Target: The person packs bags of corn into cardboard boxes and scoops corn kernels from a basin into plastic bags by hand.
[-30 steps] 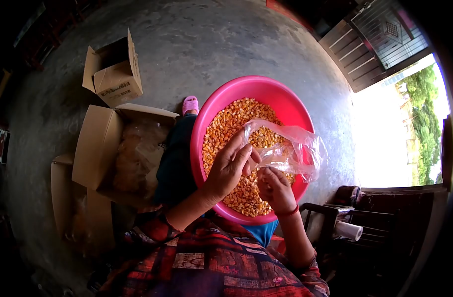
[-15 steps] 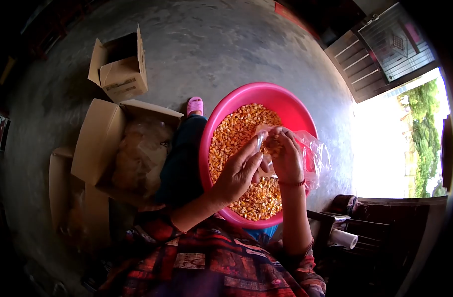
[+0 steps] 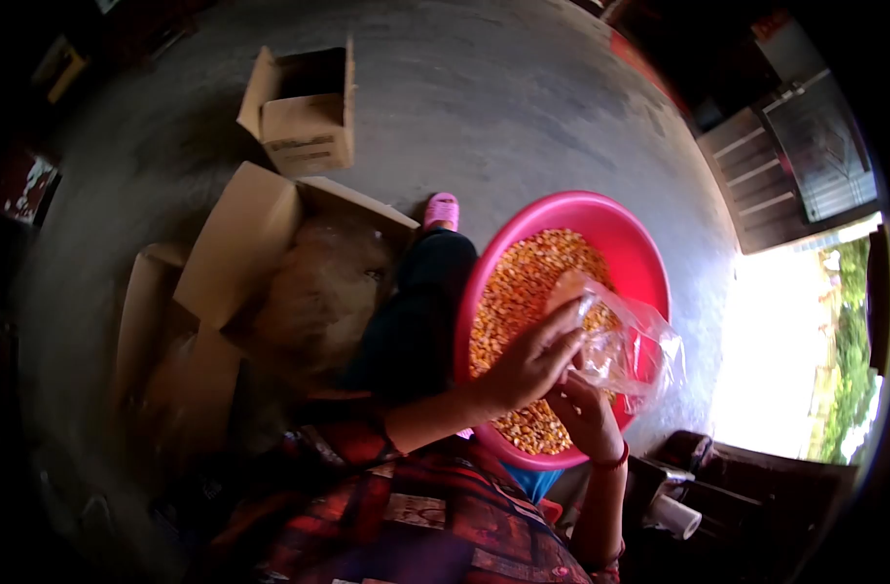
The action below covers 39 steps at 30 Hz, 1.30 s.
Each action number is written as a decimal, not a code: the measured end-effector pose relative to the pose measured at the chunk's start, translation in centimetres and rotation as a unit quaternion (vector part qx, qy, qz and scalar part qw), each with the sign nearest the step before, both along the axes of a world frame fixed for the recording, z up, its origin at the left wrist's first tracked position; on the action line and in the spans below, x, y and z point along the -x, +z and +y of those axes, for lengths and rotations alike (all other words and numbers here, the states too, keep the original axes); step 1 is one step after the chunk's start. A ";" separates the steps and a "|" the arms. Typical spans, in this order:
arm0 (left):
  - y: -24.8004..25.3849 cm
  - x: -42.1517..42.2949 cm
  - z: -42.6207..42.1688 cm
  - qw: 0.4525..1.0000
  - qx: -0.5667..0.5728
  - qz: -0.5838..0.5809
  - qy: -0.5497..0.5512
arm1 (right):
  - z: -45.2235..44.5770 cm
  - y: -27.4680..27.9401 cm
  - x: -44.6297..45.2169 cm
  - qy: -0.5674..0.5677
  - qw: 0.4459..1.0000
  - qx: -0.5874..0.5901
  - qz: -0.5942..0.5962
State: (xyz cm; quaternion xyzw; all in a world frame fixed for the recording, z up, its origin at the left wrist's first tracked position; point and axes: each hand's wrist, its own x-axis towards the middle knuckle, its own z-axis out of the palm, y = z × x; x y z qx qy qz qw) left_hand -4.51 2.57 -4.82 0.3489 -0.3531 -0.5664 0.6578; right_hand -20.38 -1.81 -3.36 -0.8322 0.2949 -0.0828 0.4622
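Observation:
A pink basin [image 3: 573, 200] in front of me holds yellow-orange corn kernels [image 3: 508, 292]. Over it, a clear plastic bag [image 3: 644, 341] spreads from my hands toward the basin's right rim. My left hand [image 3: 532, 365] grips the near edge of the bag, its fingers pointing up and right. Just below, my right hand [image 3: 588, 417], with a red band at the wrist, has its fingers bent against the bag's lower edge. My left fingers partly hide the right fingertips, and blur hides whether any kernels are in them.
An open cardboard box [image 3: 236, 238] with plastic bags [image 3: 323, 282] stands left of my leg. Another open box [image 3: 308, 131] is farther off, and a third [image 3: 143, 321] lies at far left. A dark chair with a white roll [image 3: 676, 516] is at right, near the bright doorway.
My right hand has come down from above the corn to below my left hand. The bag now stretches out more to the right. The whole view has shifted as my head turned.

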 end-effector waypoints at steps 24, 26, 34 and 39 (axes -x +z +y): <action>0.3 -0.7 -0.1 0.996 0.011 0.007 0.084 | 1.7 -1.9 -0.3 -0.326 0.824 -0.433 -0.161; 0.3 -0.8 0.0 0.995 0.013 -0.002 0.095 | 1.7 -2.2 0.2 -0.220 0.829 -0.488 -0.161; 1.1 -0.9 0.3 0.994 -0.021 0.009 0.105 | 0.0 2.6 -1.6 -0.223 0.858 -0.386 -0.253; 1.4 -1.1 0.4 0.995 -0.029 -0.013 0.096 | -4.5 2.1 -4.5 -0.255 0.829 -0.347 -0.356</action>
